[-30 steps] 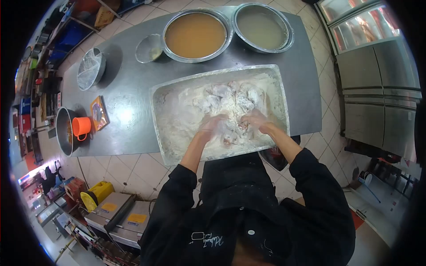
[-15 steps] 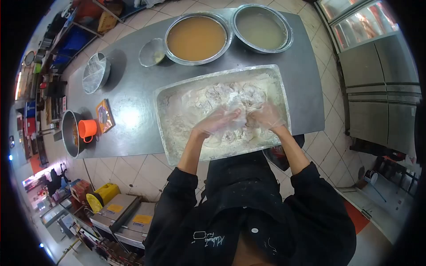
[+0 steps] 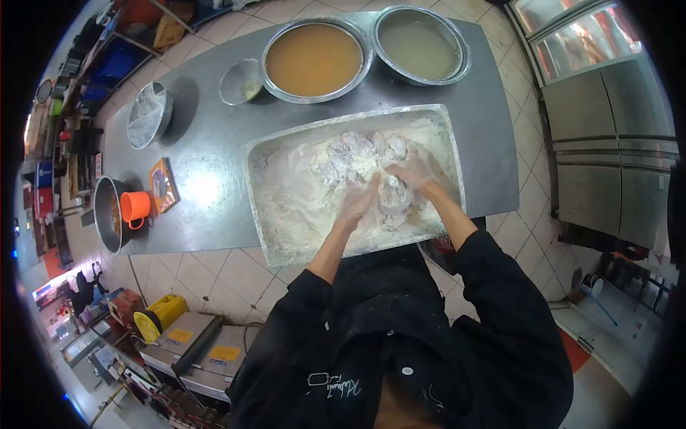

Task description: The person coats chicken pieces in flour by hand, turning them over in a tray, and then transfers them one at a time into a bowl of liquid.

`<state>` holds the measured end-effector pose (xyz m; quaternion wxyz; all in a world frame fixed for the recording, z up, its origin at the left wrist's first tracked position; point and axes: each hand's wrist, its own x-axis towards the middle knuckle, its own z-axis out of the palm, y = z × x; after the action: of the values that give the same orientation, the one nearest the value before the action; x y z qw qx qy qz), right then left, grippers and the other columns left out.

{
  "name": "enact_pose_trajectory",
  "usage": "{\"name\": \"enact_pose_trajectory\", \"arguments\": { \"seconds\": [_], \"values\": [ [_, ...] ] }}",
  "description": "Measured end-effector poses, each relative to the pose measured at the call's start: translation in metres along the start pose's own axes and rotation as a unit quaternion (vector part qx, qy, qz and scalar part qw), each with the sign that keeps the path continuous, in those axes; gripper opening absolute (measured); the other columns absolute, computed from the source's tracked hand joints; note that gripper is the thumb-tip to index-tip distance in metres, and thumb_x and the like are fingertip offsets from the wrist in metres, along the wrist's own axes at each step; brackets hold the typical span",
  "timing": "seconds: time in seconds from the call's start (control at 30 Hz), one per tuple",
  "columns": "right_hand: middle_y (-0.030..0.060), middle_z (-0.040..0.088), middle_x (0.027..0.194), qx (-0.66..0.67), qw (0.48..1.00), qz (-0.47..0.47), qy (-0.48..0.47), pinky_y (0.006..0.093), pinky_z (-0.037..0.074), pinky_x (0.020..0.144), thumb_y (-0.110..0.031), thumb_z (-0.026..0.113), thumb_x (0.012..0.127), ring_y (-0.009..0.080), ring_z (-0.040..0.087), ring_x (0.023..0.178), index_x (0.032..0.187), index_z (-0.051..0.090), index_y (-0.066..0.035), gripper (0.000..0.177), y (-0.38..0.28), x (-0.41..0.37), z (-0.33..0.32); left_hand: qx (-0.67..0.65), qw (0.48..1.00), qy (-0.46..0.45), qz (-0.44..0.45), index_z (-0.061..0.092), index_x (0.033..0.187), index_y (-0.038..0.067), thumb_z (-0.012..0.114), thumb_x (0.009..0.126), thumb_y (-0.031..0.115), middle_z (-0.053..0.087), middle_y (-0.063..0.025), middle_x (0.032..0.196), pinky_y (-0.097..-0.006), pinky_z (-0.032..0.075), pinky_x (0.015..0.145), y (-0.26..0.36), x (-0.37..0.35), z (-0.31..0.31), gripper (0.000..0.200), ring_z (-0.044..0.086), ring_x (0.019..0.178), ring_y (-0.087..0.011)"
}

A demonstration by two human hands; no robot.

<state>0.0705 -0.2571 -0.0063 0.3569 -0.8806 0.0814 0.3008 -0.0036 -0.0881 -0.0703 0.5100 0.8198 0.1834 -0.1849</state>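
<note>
A large metal tray [image 3: 256,214] holds loose white flour and several lumpy, flour-coated pieces of meat [image 3: 346,154], which look like chicken. Both my hands are inside it, in thin clear gloves dusted with flour. My left hand [image 3: 359,201] lies with its fingers stretched out against the left side of a coated meat piece [image 3: 393,194] near the front. From the right, my right hand [image 3: 414,170] bends its fingers over the top of that same piece. Flour and blur partly obscure the fingertips. More coated pieces lie heaped just beyond my hands.
Behind the tray stand a basin of orange liquid [image 3: 314,61] and a basin of cloudy liquid [image 3: 418,46]. Beside them is a small clear bowl [image 3: 232,89]. Further left are a plastic-covered bowl [image 3: 150,118], an orange mug [image 3: 134,206], a metal bowl [image 3: 107,239] and an orange packet [image 3: 163,186].
My hands have come down from a raised clump of floury meat. The left turned to point away from me, lower in the tray; the right shifted slightly left and away. Coated pieces now show beyond them.
</note>
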Motion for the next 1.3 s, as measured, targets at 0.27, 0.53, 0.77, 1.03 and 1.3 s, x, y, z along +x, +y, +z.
{"name": "enact_pose_trajectory", "arguments": {
  "seconds": [0.27, 0.53, 0.77, 1.03, 1.3],
  "values": [
    [0.0242, 0.051, 0.123, 0.039, 0.984, -0.143, -0.093, 0.0345, 0.038, 0.098, -0.032, 0.073, 0.069, 0.0308, 0.049, 0.117, 0.135, 0.034, 0.004, 0.084, -0.006, -0.029, 0.003, -0.397, 0.896, -0.1, -0.173, 0.045, 0.127, -0.006, 0.066, 0.081, 0.035, 0.058, -0.0129, 0.115, -0.0331, 0.045, 0.085, 0.019, -0.003, -0.015, 0.065, 0.058, 0.097, -0.0219],
    [0.0214, 0.063, 0.096, -0.025, 0.969, -0.216, 0.116, 0.0391, 0.048, 0.077, -0.035, 0.069, 0.072, 0.032, 0.062, 0.086, 0.105, 0.06, 0.002, 0.05, -0.018, -0.054, -0.028, -0.161, 0.983, 0.02, 0.08, 0.051, 0.119, -0.005, 0.066, 0.081, 0.018, 0.063, -0.0128, 0.104, -0.0315, 0.045, 0.084, 0.054, -0.033, -0.083, 0.047, 0.058, 0.095, -0.0193],
    [0.0195, 0.062, 0.106, -0.065, 0.96, -0.26, 0.083, 0.0414, 0.047, 0.082, -0.036, 0.065, 0.078, 0.0364, 0.06, 0.095, 0.109, 0.06, -0.003, 0.045, -0.074, -0.07, -0.055, 0.13, 0.976, -0.089, 0.148, 0.046, 0.125, -0.006, 0.048, 0.087, 0.049, 0.056, -0.0288, 0.114, -0.04, 0.039, 0.096, 0.087, -0.037, -0.133, 0.067, 0.053, 0.111, -0.0397],
    [0.028, 0.053, 0.12, -0.222, 0.973, 0.049, -0.031, 0.0418, 0.038, 0.098, -0.056, 0.048, 0.082, 0.0373, 0.051, 0.114, 0.117, 0.054, 0.006, 0.072, -0.032, 0.029, -0.043, 0.176, 0.979, 0.101, 0.003, 0.046, 0.123, -0.011, 0.039, 0.088, 0.054, 0.055, -0.0321, 0.113, -0.0412, 0.037, 0.098, 0.022, 0.039, -0.121, 0.073, 0.05, 0.113, -0.0423],
    [0.0315, 0.053, 0.117, -0.075, 0.992, -0.031, 0.094, 0.0447, 0.036, 0.098, -0.058, 0.034, 0.086, 0.0431, 0.049, 0.113, 0.113, 0.056, 0.009, 0.076, -0.01, 0.07, 0.012, -0.032, 0.996, 0.001, -0.083, 0.037, 0.135, -0.003, 0.047, 0.087, 0.056, 0.042, -0.0192, 0.137, -0.0323, 0.031, 0.103, 0.027, 0.077, -0.104, 0.077, 0.04, 0.128, -0.0261]
  ]
}}
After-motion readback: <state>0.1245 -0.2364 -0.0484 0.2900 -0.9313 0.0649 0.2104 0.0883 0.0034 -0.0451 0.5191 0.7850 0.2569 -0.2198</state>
